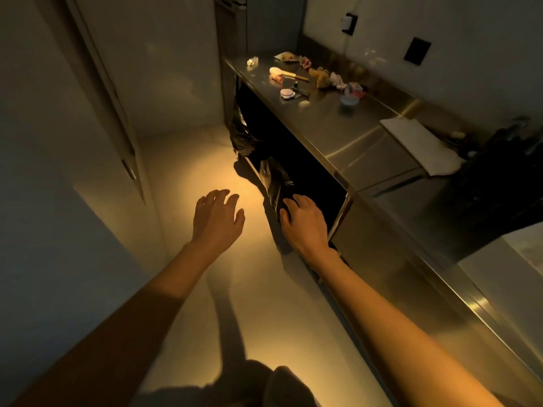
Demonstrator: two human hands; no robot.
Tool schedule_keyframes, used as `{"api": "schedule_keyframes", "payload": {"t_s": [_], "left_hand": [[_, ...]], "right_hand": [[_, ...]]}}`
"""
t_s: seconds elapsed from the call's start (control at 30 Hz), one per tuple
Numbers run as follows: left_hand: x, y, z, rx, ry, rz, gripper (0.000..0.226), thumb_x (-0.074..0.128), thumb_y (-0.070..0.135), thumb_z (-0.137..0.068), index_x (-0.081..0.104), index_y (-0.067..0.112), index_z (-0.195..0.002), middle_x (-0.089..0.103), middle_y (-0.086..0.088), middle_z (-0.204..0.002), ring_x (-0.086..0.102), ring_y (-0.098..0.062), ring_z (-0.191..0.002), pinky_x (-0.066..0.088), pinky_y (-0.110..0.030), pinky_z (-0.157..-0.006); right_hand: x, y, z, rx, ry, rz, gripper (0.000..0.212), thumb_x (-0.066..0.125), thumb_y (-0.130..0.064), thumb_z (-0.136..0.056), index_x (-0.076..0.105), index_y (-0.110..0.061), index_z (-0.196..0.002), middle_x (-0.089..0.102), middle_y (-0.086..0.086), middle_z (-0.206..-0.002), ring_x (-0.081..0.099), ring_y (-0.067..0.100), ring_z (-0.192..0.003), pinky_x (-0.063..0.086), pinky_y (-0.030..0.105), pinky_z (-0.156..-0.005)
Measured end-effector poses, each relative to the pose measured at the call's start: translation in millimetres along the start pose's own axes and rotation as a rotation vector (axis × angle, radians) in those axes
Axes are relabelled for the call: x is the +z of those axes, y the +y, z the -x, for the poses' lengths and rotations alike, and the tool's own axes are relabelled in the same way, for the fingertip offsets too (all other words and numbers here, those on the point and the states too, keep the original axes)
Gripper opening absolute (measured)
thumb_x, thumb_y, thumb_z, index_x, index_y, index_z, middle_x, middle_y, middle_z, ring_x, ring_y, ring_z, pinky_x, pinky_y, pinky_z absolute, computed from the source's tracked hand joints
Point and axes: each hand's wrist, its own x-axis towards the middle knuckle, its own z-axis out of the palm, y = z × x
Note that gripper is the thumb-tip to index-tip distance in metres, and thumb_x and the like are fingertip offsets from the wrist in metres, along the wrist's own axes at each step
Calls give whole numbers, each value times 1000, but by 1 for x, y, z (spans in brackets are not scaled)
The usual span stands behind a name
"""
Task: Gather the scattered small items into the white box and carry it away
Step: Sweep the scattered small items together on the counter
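Stainless steel bench (pixel 346 133) runs from about twelve o'clock down to four o'clock of your view, and the scattered small items (pixel 308 80) all lie on its far end, at about one o'clock. Nothing is gathered yet, as far as the view shows. Among them you can make out a pale spatula with a wooden handle (pixel 286 74), a round pink compact (pixel 287 93), a small blue bowl (pixel 349 99), a yellowish lump (pixel 319 75) and some crumpled wrappers (pixel 338 80); several pieces are too small to identify. One white scrap (pixel 252 62) sits apart near the far corner.

No white box can be confirmed. A flat white sheet or cloth (pixel 420 145) lies on the bench at about three o'clock, and a pale surface (pixel 511 259) shows at the right edge; whether either is the box, you cannot tell.

Your left hand (pixel 217 218) hovers over the floor (pixel 182 177), fingers spread and holding nothing. Your right hand (pixel 305 221) hangs near a black bag (pixel 276 183) under the bench edge, fingers loosely bent and gripping nothing; whether they touch the bag is unclear. Both hands are apart and well short of the items.

Judgement: the task is at its start. Locating the box, collecting every item and carrying it away all remain.
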Motion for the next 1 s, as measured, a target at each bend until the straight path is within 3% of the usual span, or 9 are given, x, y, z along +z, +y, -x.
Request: {"api": "schedule_keyframes", "payload": {"t_s": [0.2,0.5,0.67,0.8,1.0], "left_hand": [[26,-23,-34,-6,-26,4,43,48,35,-94,53,13,-130,49,-11,-139,42,-29,-128,31,-45,-106],[60,-48,-146,-57,-26,-7,39,51,28,-93,55,9,-127,52,-14,-135,45,-33,-125,33,-45,-103],[79,-44,-226,-11,41,-8,34,54,25,-87,65,3,-109,65,-20,-111,61,-39,-102,48,-52,-88],[87,-38,-273,-62,38,13,33,56,28,-90,63,6,-115,63,-17,-119,58,-37,-110,43,-53,-96],[104,-45,-322,-73,26,5,41,45,35,-88,64,7,-112,64,-17,-117,58,-37,-109,43,-54,-95]], "right_hand": [[28,5,-43,-5,-29,37,41,40,-29,-99,50,-10,-134,48,13,-139,38,29,-131,29,38,-109],[73,19,-162,-75,9,7,31,50,-23,-96,63,-6,-120,61,17,-123,55,32,-115,43,41,-99],[77,40,-248,-83,-7,-2,35,46,-26,-98,57,-9,-127,59,14,-127,50,28,-121,37,39,-104],[76,55,-305,-112,-22,43,37,43,-29,-99,54,-10,-129,57,11,-128,50,24,-120,36,35,-102],[88,67,-358,-134,-34,37,34,48,-26,-97,58,-6,-123,60,14,-122,55,27,-112,42,38,-96]]}}
